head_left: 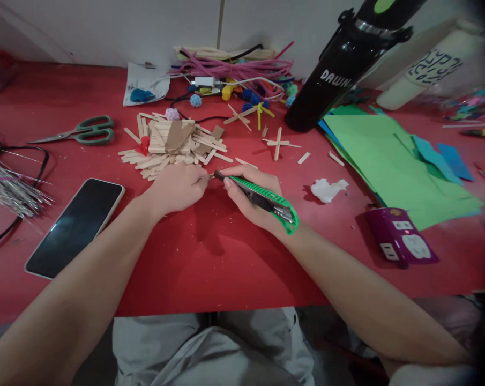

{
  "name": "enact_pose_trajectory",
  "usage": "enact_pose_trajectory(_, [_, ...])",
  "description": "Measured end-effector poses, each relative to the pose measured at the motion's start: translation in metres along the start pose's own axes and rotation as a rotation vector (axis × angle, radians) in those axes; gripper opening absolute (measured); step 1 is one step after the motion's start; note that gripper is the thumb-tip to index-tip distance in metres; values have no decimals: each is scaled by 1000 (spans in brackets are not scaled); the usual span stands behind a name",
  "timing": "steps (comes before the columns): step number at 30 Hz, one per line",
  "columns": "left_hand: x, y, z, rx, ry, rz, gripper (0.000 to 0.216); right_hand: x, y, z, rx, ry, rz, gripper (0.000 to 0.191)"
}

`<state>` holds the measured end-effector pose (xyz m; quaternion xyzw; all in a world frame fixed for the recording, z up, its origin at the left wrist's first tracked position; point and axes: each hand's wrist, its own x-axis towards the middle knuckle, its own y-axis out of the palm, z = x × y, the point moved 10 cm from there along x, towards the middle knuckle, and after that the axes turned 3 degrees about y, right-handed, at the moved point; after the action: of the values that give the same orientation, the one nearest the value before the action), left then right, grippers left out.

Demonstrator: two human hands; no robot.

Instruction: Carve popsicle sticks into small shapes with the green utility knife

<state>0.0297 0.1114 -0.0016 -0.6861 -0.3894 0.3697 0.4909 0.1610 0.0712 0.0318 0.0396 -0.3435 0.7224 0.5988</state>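
My left hand (180,185) is closed, its fingertips pinching a small thin piece, mostly hidden, that looks like a craft stick. Meeting it from the right, my right hand (254,195) is wrapped around a green utility knife (266,201). The knife's dark front end points at my left fingertips; its blade cannot be made out. Just behind my left hand lies a loose pile of wooden craft sticks (157,161), with brown cardboard pieces (180,136) on top. Crossed sticks (278,143) and short cut bits (304,158) lie beyond my right hand.
Left on the red table (210,268) are a phone (75,228), scissors (91,130) and a wire bundle (13,185). A black bottle (326,80), green paper sheets (387,155), a crumpled tissue (328,190) and a purple socket adapter (401,236) are right. Pink pipe cleaners (234,67) lie behind.
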Motion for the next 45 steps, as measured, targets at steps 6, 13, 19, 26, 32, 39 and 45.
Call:
enact_pose_trajectory(6, [0,-1,0,-3,1,-15,35,0,-1,0,9,-5,-8,18])
enact_pose_trajectory(13, [1,0,1,15,-1,-7,34,0,-1,1,6,0,-9,18])
enact_pose_trajectory(19, [0,-1,0,13,-1,-8,33,0,0,-1,8,-8,-9,17])
enact_pose_trajectory(26, [-1,0,1,3,-8,-8,34,0,-1,1,-12,10,-2,17])
enact_pose_trajectory(32, [0,1,3,-20,-12,-16,34,-1,-1,2,-5,22,2,16])
enact_pose_trajectory(39, [-1,1,2,-28,-4,-22,35,0,-2,5,11,-7,-3,15])
enact_pose_trajectory(45, [0,1,3,-38,-24,-13,35,-1,0,3,12,11,16,17])
